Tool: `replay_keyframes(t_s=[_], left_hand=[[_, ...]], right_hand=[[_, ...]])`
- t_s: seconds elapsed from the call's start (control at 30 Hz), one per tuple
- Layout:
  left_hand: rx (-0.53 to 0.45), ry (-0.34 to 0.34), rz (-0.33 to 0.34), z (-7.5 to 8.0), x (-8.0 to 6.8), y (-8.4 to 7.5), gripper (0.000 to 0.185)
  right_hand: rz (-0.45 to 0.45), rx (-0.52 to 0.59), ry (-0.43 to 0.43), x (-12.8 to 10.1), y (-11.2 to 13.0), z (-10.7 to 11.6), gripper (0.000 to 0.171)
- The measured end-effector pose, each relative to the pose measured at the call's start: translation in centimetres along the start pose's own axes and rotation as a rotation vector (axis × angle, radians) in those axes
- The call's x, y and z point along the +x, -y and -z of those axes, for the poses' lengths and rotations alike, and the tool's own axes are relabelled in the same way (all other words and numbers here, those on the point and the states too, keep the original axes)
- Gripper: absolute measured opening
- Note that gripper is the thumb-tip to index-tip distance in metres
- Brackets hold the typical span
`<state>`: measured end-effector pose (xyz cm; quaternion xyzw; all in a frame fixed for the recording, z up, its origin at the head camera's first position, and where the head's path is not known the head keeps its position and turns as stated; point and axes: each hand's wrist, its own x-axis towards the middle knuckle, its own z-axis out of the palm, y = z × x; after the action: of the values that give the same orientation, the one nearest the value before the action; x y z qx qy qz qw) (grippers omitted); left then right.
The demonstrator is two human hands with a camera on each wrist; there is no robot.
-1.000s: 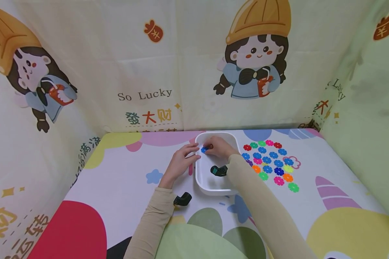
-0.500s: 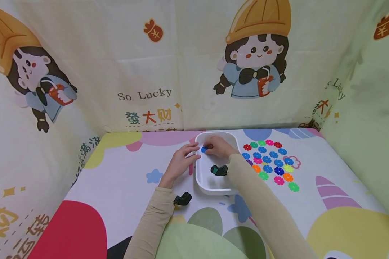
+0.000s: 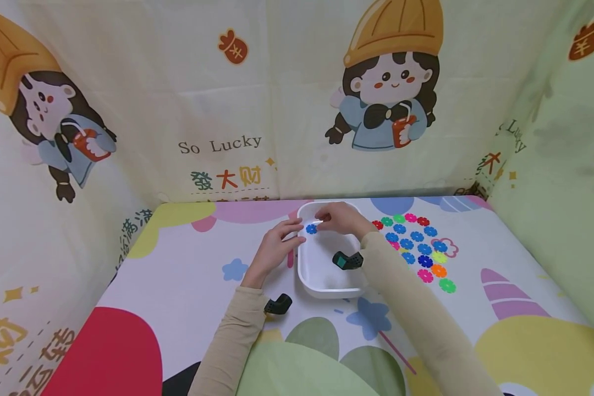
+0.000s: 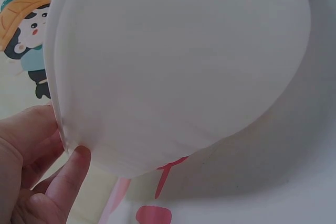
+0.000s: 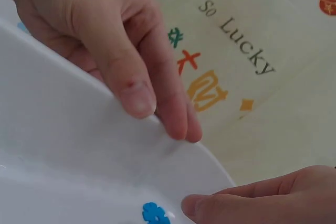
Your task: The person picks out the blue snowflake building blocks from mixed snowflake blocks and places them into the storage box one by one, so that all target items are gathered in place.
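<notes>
A small blue snowflake-shaped plastic disc (image 3: 311, 229) lies near the left wall inside a white tray (image 3: 322, 279). Just right of it, over the tray's far part, is my right hand (image 3: 344, 218). Its thumb and fingers are apart with nothing between them, as the right wrist view shows of the hand (image 5: 105, 32) above the rim. My left hand (image 3: 271, 250) touches the tray's left side with extended fingers. In the left wrist view, that hand's thumb (image 4: 73, 174) rests against the outer wall and its other fingertips meet the rim, partly hidden.
Several loose discs in blue, green, pink, red, orange and yellow lie right of the tray, among them a green disc (image 3: 447, 285); my right forearm hides some. Black wrist devices (image 3: 348, 260) sit at both cuffs. A printed cloth (image 3: 188, 264) covers the table, with fabric walls behind.
My right hand has let go of the blue disc and moved slightly up and right, leaving it in the tray. The left hand has stayed in place.
</notes>
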<state>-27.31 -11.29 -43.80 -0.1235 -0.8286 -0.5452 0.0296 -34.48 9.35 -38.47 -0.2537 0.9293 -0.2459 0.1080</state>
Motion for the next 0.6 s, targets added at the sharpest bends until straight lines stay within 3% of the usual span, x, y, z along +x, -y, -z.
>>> replay_keyframes(t_s=[0.33, 0.6], left_hand=[[0.001, 0.001, 0.010, 0.0, 0.0, -0.2, 0.040], [0.018, -0.003, 0.007, 0.0, -0.1, -0.3, 0.039]], right_hand=[[-0.012, 0.053, -0.092, -3.4, 0.5, 1.9, 0.045], [-0.039, 0.111, -0.217, -6.8, -1.4, 2.6, 0.043]])
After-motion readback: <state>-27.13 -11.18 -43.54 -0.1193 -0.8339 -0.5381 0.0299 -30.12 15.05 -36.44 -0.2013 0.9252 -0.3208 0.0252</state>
